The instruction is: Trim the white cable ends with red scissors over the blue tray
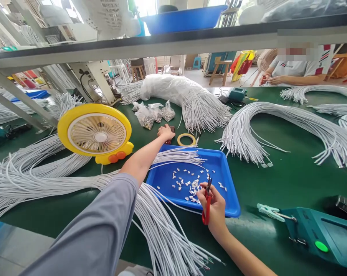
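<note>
My right hand (215,211) holds a pair of red-handled scissors (207,209), blades up, over the near right part of a blue tray (233,195). Small white pieces (194,184) lie scattered in the tray, and the ends of some white cables (179,155) reach over its left side. Beyond the tray, my left hand (166,132) rests on a dark reddish flat object (170,138), its fingers bent over it; whether it grips the object is unclear. A roll of yellowish tape (186,140) is just right of that hand.
A yellow fan (94,130) stands at left. Long white cable bundles (162,222) cross the table (260,188). Small bags of parts (146,117) lie at the back, under a shelf edge (173,42). A green device (320,237) sits at right; a person (297,69) sits across.
</note>
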Tool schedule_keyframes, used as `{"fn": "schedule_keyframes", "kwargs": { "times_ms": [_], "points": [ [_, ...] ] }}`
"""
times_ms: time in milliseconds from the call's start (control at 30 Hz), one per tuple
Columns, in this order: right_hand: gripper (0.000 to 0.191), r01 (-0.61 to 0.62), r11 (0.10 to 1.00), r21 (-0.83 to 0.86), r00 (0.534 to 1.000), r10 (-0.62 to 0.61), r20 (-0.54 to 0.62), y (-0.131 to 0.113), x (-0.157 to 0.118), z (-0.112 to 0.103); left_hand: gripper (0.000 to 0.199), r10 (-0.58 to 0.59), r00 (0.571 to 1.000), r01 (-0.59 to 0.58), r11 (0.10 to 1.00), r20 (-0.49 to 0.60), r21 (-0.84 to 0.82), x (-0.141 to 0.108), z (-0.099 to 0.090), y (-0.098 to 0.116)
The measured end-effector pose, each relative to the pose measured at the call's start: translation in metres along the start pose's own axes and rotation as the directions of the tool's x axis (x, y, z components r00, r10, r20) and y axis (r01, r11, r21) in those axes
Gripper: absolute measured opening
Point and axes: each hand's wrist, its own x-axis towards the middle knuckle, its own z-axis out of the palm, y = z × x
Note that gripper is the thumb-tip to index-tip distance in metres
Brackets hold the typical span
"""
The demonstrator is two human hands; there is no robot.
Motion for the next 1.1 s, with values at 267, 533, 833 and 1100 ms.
{"fn": "schedule_keyframes", "kwargs": {
  "times_ms": [267,533,833,1100],
  "points": [
    [0.027,0.065,0.995,0.08,0.996,-0.061,-0.058,0.002,0.018,-0.001,0.047,0.397,0.91,-0.392,0.918,-0.119,0.063,-0.074,-0.031,-0.034],
    [0.028,0.104,0.979,0.173,0.994,-0.095,-0.058,0.006,0.022,0.003,0.022,0.601,0.796,-0.605,0.786,0.072,0.132,-0.167,-0.021,-0.124],
    [0.025,0.257,0.938,0.232,0.951,-0.204,-0.231,-0.002,0.029,-0.006,0.024,0.617,0.783,-0.62,0.784,-0.079,-0.022,-0.178,-0.016,-0.108],
    [0.021,0.405,0.89,0.209,0.859,-0.292,-0.42,0.001,0.047,-0.015,0.023,0.895,0.444,-0.8,0.379,-0.034,-0.465,-0.27,-0.011,-0.06]
  ]
}}
